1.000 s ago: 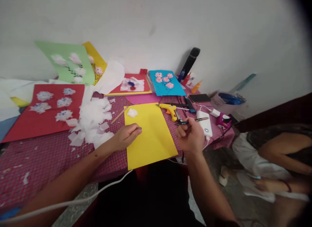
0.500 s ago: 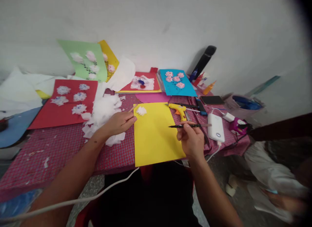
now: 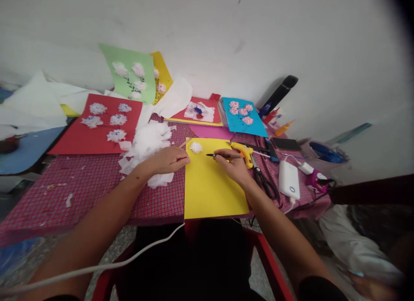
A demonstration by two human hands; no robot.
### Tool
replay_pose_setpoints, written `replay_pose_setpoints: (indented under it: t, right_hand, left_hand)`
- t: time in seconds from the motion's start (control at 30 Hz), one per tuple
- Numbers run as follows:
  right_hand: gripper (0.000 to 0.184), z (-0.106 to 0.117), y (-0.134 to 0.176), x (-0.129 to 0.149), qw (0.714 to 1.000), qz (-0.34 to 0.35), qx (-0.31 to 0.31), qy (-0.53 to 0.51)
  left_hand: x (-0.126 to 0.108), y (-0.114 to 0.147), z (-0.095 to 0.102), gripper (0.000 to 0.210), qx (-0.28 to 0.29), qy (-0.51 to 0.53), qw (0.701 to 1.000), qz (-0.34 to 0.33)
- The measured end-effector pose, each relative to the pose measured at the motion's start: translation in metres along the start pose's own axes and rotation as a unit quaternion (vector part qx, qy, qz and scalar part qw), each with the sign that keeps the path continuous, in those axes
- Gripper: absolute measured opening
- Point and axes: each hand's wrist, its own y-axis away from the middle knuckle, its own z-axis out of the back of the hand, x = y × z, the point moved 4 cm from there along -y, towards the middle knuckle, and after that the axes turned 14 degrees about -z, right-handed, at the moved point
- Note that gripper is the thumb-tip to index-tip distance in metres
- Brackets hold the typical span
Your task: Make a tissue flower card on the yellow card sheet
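My right hand [image 3: 233, 164] grips a thin black pen [image 3: 211, 155], its pointed tip just above a yellow sheet of paper [image 3: 213, 193] and aimed left. Just left of the tip, a crumpled white paper flower [image 3: 196, 147] sits in the sheet's upper left corner. At the sheet's left edge is my closed left hand [image 3: 173, 160], fingers curled together. A thin brown stick [image 3: 185, 142] shows just beyond it; whether those fingers hold it I cannot tell. Loose white tissue pieces [image 3: 150, 139] are heaped behind the left hand.
To the right lie a yellow glue gun [image 3: 247, 153], black scissors [image 3: 267, 184], a white power bank [image 3: 289, 180] and a phone [image 3: 286, 144]. Flower cards in red [image 3: 74, 137], green [image 3: 113, 55] and blue [image 3: 239, 127] stand behind. A white cable [image 3: 129, 260] crosses in front.
My right hand has moved left and forward over the yellow sheet, bringing the pen tip close to the white flower. My left hand stays by the sheet's edge; the whole view has shifted slightly.
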Motion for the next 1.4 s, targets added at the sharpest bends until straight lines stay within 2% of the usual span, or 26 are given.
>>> replay_pose_setpoints:
  t: [0.07,0.2,0.5,0.87,1.03,1.2,1.4]
  right_hand:
    - [0.016,-0.009,-0.004,0.001,1.0,0.006,0.002,0.01]
    - [0.016,-0.019,-0.005,0.005,1.0,0.01,0.009,0.028]
    - [0.01,-0.023,-0.008,0.009,1.0,0.006,-0.002,0.002]
    - [0.015,-0.004,-0.005,-0.016,0.999,-0.014,-0.035,0.003]
    - [0.02,0.008,-0.007,-0.021,0.999,-0.004,-0.04,-0.005]
    - [0.013,0.021,-0.008,-0.02,0.997,0.002,-0.061,0.042]
    - [0.013,0.018,-0.004,-0.019,0.996,0.007,-0.071,0.055]
  left_hand:
    - [0.001,0.0,-0.002,0.035,0.017,0.004,1.0,-0.005]
    - [0.002,0.0,-0.002,0.037,0.003,0.025,1.0,0.001]
    - [0.003,0.0,-0.002,0.035,-0.002,0.031,1.0,0.001]
    - [0.002,0.0,-0.002,0.032,0.003,0.018,1.0,-0.007]
    - [0.005,0.001,-0.005,0.035,0.035,-0.023,0.999,-0.021]
    - [0.008,0.003,-0.007,0.035,0.054,-0.044,0.997,-0.034]
    - [0.007,0.003,-0.006,0.035,0.058,-0.043,0.997,-0.029]
